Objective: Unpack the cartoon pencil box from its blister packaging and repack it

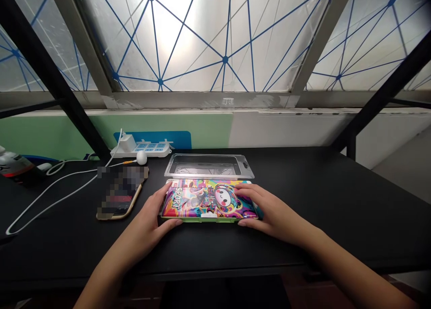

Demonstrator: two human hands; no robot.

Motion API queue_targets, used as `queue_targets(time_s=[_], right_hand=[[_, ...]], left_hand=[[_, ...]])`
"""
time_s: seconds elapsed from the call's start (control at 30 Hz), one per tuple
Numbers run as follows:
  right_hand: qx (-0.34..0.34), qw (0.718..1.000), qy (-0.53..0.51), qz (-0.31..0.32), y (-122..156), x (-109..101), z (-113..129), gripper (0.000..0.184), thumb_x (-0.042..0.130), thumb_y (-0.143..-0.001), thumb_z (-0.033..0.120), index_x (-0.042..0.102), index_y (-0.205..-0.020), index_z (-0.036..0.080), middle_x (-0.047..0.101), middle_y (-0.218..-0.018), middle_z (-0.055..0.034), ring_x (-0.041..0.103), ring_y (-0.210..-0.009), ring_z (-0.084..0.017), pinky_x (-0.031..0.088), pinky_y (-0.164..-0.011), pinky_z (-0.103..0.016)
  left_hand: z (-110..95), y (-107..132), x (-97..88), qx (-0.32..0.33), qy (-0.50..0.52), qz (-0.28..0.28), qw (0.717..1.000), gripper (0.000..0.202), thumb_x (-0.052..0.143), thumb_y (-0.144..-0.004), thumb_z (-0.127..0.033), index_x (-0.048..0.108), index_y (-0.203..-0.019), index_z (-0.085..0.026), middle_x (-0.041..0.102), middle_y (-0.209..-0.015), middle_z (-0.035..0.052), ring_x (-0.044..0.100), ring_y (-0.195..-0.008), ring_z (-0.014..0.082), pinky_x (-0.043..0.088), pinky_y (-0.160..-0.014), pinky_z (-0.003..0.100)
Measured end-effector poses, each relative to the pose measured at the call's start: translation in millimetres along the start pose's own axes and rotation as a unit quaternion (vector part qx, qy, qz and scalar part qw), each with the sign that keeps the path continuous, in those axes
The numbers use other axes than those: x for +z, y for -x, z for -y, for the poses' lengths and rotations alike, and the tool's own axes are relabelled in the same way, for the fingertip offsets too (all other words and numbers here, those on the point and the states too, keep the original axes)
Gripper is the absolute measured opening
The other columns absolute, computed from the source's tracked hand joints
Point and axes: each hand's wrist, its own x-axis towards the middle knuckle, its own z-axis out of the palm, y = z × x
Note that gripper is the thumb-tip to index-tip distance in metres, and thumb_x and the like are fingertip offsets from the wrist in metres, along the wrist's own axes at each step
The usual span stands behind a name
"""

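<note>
A colourful pencil case (198,201) with a cartoon character, the word SPORT and a green lower edge lies flat on the black desk. My left hand (156,214) grips its left end, thumb along the front edge and fingers at the far corner. At the right end, my right hand (266,210) holds it too, with the thumb at the front edge and fingertips over the lid. The lid looks closed, with a white catch at the front middle. Just behind the case is a clear plastic package tray (208,166).
Left of the case lies a phone (121,194), partly blurred out. A white cable (50,205) loops across the desk (323,192) from a power strip (148,148) by the wall. A bottle (16,167) is at far left. Black slanted frame bars (380,100) flank the desk.
</note>
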Motion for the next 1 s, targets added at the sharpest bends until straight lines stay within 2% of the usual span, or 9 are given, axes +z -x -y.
queue_targets(time_s=[0.2,0.27,0.33,0.4,0.5,0.63,0.77,0.9,1.0], right_hand=[[-0.015,0.999,-0.012,-0.034,-0.5,-1.9,1.7,0.056,0.072,-0.087,0.049,0.058,-0.138,0.029,0.064,-0.140,-0.0112,0.061,-0.128,-0.032,0.055,-0.103,-0.048],[0.005,0.998,-0.038,-0.054,-2.2,-2.7,0.7,0.049,0.068,-0.089,0.050,0.062,-0.133,0.030,0.068,-0.135,-0.0095,0.065,-0.122,-0.031,0.057,-0.099,-0.047],[0.065,0.992,-0.075,-0.082,-5.7,-2.8,-1.2,0.036,0.059,-0.094,0.053,0.069,-0.120,0.030,0.076,-0.116,-0.0069,0.074,-0.102,-0.029,0.062,-0.082,-0.043],[0.139,0.979,-0.100,-0.110,-10.5,-1.4,-3.4,0.035,0.050,-0.098,0.056,0.071,-0.104,0.029,0.077,-0.086,-0.0029,0.073,-0.071,-0.025,0.058,-0.058,-0.037],[0.202,0.961,-0.123,-0.141,-17.6,3.5,-5.2,0.035,0.047,-0.098,0.058,0.065,-0.103,0.028,0.070,-0.066,0.0005,0.064,-0.054,-0.022,0.049,-0.048,-0.034],[0.221,0.946,-0.164,-0.170,-20.1,10.0,-5.6,0.035,0.051,-0.097,0.057,0.053,-0.115,0.027,0.075,-0.085,-0.0041,0.071,-0.072,-0.025,0.055,-0.058,-0.035],[0.165,0.972,-0.110,-0.126,-11.0,7.2,-6.9,0.036,0.042,-0.100,0.057,0.057,-0.115,0.028,0.074,-0.095,-0.0060,0.071,-0.082,-0.027,0.057,-0.068,-0.039],[0.063,0.990,-0.118,-0.051,3.3,0.4,-8.7,0.047,0.037,-0.099,0.064,0.060,-0.125,0.031,0.068,-0.124,-0.0087,0.066,-0.111,-0.030,0.056,-0.091,-0.045],[0.033,0.994,-0.105,-0.029,9.2,-0.4,-7.7,0.056,0.053,-0.092,0.068,0.054,-0.136,0.033,0.062,-0.137,-0.0102,0.059,-0.125,-0.032,0.053,-0.100,-0.049]], left_hand=[[-4.1,0.4,-1.2,-0.022,0.023,0.007,0.999,0.094,0.068,-0.091,-0.044,0.008,-0.162,-0.037,0.045,-0.154,0.0142,0.045,-0.143,0.0333,0.040,-0.115,0.053],[-5.1,0.8,-1.3,-0.020,0.031,0.006,0.999,0.096,0.069,-0.090,-0.042,0.005,-0.162,-0.038,0.047,-0.152,0.0139,0.048,-0.142,0.0328,0.041,-0.114,0.052],[-5.7,1.5,-1.7,-0.009,0.039,0.009,0.999,0.099,0.071,-0.089,-0.041,0.004,-0.162,-0.039,0.048,-0.152,0.0130,0.049,-0.141,0.0321,0.043,-0.113,0.049],[-6.1,2.3,-2.4,0.000,0.042,0.015,0.999,0.102,0.073,-0.088,-0.040,0.002,-0.162,-0.040,0.048,-0.153,0.0121,0.051,-0.140,0.0317,0.045,-0.111,0.047],[-6.9,3.3,-3.6,-0.007,0.034,0.020,0.999,0.106,0.073,-0.087,-0.041,-0.002,-0.162,-0.041,0.046,-0.155,0.0120,0.051,-0.140,0.0316,0.047,-0.109,0.046],[-8.6,4.1,-4.0,-0.024,0.029,0.030,0.999,0.104,0.071,-0.088,-0.045,-0.004,-0.161,-0.043,0.043,-0.159,0.0106,0.051,-0.140,0.0311,0.048,-0.108,0.045],[-10.6,4.5,-4.0,-0.014,0.034,0.025,0.999,0.099,0.065,-0.092,-0.049,-0.004,-0.162,-0.039,0.042,-0.159,0.0116,0.049,-0.141,0.0306,0.044,-0.112,0.047],[-13.2,1.7,-4.8,-0.007,0.015,0.008,1.000,0.076,0.059,-0.094,-0.055,0.025,-0.158,-0.031,0.049,-0.152,0.0124,0.050,-0.139,0.0321,0.043,-0.112,0.047],[-14.3,-2.3,-5.7,-0.016,0.002,0.000,1.000,0.055,0.047,-0.099,-0.059,0.048,-0.144,-0.028,0.058,-0.141,0.0114,0.054,-0.132,0.0326,0.044,-0.109,0.049]])
